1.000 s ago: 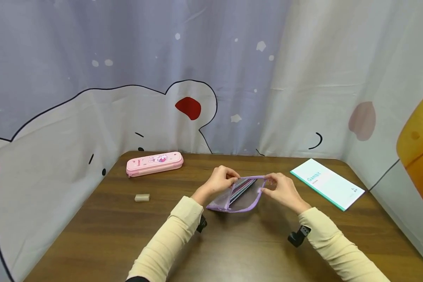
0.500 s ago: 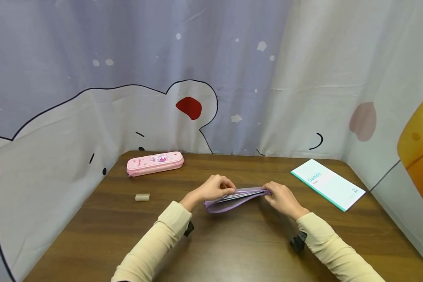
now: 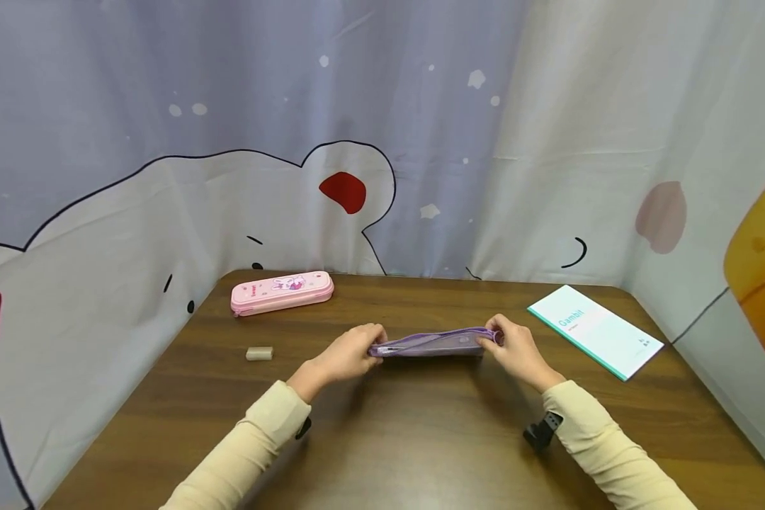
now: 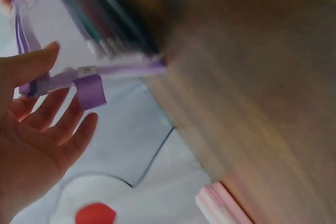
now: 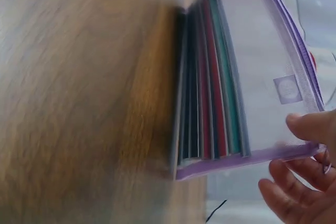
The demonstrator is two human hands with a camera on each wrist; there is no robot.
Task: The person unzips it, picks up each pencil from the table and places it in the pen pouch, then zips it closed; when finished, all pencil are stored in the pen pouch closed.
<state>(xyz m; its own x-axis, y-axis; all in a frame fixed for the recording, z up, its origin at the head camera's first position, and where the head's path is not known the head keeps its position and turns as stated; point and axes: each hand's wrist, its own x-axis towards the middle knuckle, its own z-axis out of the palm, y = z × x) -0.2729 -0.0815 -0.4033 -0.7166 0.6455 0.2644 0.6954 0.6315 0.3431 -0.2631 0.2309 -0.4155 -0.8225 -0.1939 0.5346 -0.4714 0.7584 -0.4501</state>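
A see-through zip pouch [image 3: 430,345] with purple edging is held by its two top corners above the table's middle. Its mouth edges lie close together in the head view, and a pale zip pull sits near the left end. My left hand [image 3: 347,352] pinches the left corner, thumb on one face and fingers behind, beside a purple fabric tab [image 4: 91,92]. At the opposite corner my right hand [image 3: 515,352] pinches the edge between thumb and fingers. Through the clear side, several slim dark, red and green items [image 5: 210,87] show stacked along the bottom; their kind is unclear.
A pink pencil case [image 3: 282,293] lies at the back left of the wooden table [image 3: 421,439], with a small beige block [image 3: 259,353] in front of it. A white notebook [image 3: 596,331] with a green edge is at the right. A printed curtain [image 3: 280,205] hangs behind.
The pouch's gaping mouth has narrowed, its edges coming together and stretching straight. My left hand has moved left to the pouch's corner. My right hand has shifted slightly right.
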